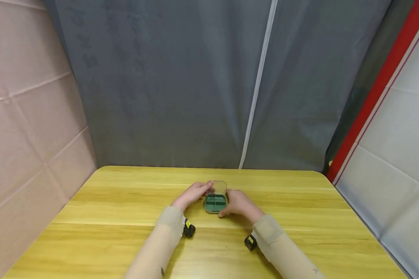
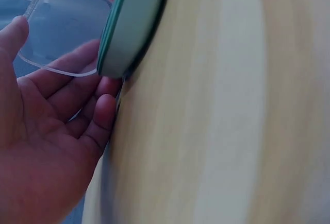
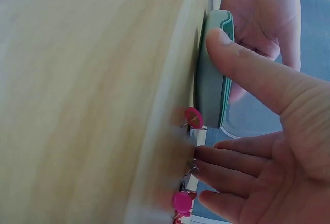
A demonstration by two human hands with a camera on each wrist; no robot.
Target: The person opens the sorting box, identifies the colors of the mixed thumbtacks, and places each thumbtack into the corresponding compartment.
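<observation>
Sitting near the middle of the counter [image 1: 125, 201], the small green box [image 1: 215, 203] lies flat with its divided compartments facing up, and its clear lid [image 1: 218, 187] stands up from the far edge, tipped open away from the person. The box's longer side runs from the person toward the curtain [image 1: 181, 85], so the two hands meet it from its flanks. The left hand [image 1: 192, 195] comes in from the left, fingers loosely bent, with its fingertips at the lid's left edge; whether they pinch the lid or only touch it I cannot tell. The right hand [image 1: 240, 204] lies against the box's right side, its thumb [image 3: 242, 59] pressed on the green rim, the other fingers fairly straight. Beside those fingers, a few pink pushpins [image 3: 193, 117] lie loose on the counter, just by the box's near right corner, nearer the right hand than the left.
</observation>
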